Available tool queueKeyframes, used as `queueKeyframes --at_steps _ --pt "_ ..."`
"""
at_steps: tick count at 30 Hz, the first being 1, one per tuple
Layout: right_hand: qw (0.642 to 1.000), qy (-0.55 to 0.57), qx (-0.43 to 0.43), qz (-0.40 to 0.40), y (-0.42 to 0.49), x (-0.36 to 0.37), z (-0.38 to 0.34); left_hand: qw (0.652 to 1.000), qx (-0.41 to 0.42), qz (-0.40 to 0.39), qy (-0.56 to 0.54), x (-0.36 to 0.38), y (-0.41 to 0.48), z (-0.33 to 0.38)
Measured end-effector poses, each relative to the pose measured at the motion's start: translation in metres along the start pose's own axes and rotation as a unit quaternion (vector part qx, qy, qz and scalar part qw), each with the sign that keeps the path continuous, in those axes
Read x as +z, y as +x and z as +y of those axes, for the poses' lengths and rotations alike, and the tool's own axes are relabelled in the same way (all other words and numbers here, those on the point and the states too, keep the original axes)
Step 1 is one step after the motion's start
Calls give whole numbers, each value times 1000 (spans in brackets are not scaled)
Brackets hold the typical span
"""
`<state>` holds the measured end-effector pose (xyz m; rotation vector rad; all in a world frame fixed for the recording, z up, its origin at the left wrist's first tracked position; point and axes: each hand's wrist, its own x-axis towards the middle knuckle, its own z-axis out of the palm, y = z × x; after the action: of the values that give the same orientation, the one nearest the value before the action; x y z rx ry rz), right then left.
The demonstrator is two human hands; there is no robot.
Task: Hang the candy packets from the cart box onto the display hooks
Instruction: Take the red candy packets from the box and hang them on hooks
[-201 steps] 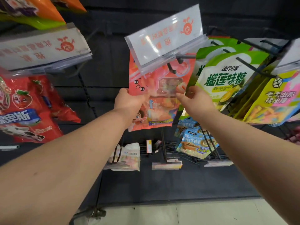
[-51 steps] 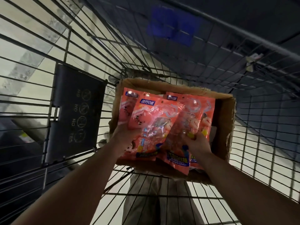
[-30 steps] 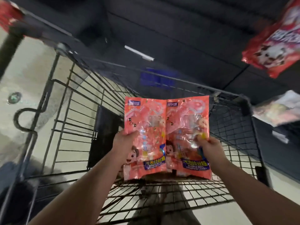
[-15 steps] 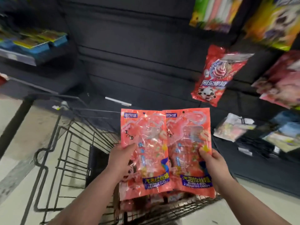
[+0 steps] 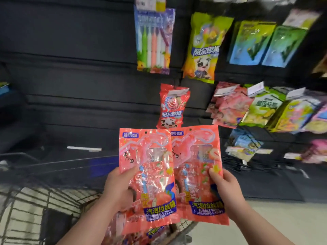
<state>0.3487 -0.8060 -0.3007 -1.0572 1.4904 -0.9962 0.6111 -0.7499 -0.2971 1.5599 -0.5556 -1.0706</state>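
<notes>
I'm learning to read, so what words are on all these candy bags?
"汽泡拉丝糖": on the right packet.
"BUBBLE WIRE DRAWING CANDY": on the same packet, just beneath.
"汽泡拉丝糖": on the left packet; its English line is blurred.
"阿尔卑斯": on the red hanging bag.
"阿尔卑斯": on the yellow-green bag.
The blue corner logos, price tags and green bag are too blurred to read.
</notes>
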Motion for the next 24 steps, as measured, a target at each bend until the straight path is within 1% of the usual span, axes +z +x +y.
queueKeyframes --at_steps 4,7,15,20,24 --pt "1000 19 -9 22 2 -49 -3 999 25 -28 -12 45 -21 12" --pt "999 32 -12 41 3 -94 -3 998 21 -56 -4 85 -41 16" --pt "996 45 -23 73 4 -228 -4 996 14 -93 11 204 -100 10" --pt "996 40 -39 73 9 -287 1 996 30 -83 26 255 -133 2" --pt "997 48 -34 60 12 -312 2 996 26 -78 36 274 -153 -1"
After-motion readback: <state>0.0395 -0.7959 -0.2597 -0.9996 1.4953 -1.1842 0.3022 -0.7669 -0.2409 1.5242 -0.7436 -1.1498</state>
